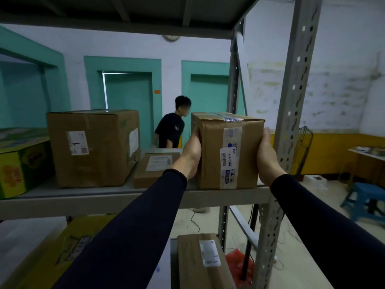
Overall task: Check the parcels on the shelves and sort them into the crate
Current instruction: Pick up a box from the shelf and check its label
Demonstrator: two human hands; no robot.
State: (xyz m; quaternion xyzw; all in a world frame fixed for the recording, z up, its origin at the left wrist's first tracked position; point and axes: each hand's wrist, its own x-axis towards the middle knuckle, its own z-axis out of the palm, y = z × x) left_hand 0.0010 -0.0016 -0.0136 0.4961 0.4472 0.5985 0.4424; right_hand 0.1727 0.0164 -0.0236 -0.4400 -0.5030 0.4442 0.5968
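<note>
A taped brown cardboard parcel [229, 151] with a white barcode label stands at the right end of the grey metal shelf [83, 197]. My left hand [190, 154] presses flat against its left side and my right hand [267, 157] against its right side, fingers reaching toward the back. The parcel's bottom sits at the shelf's front edge. No crate is in view.
On the same shelf are a flat small parcel [155, 168], a big brown box [93, 147] and a yellow-green carton [20, 165]. Another parcel [203, 261] and a yellow box [68, 247] lie one shelf down. A shelf post [291, 122] stands right of my right hand. A person [171, 126] stands behind the shelf; a blue stool [366, 199] is at right.
</note>
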